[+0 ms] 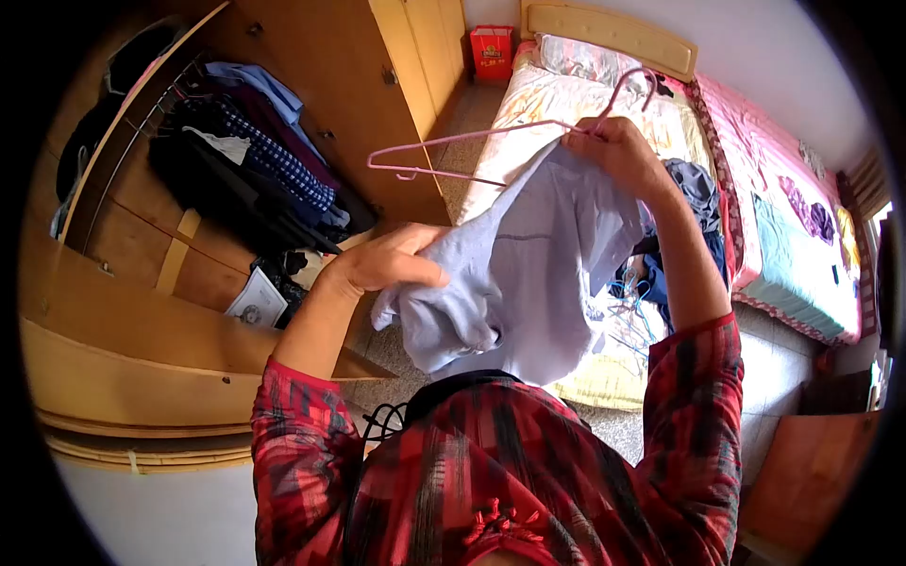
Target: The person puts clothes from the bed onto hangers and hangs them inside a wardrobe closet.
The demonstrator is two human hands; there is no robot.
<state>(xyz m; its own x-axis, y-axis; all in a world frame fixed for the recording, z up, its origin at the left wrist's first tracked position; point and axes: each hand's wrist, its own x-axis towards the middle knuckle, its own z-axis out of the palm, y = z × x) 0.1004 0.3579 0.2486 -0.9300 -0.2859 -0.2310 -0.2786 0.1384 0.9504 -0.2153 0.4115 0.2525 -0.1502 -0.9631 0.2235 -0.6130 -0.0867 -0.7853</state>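
Observation:
A light blue-grey shirt [543, 255] hangs in front of me between my two hands. My right hand [618, 156] is closed around the neck of a pink hanger [434, 143], pinching the top of the shirt along with it. The hook points up, and one hanger arm sticks out bare to the left. Part of the other arm is hidden by my hand and the cloth. On the left side, my left hand [401, 259] grips the shirt between thumb and fingers; the fingertips are hidden in the fabric.
To the left, an open wardrobe [142, 226] holds dark and checked clothes [274, 151] on a rail. Ahead stands a bed [510, 141] with dark clothes [694, 193] and loose hangers [637, 316]. A second bed [783, 245] and a red bag [492, 54] are farther off.

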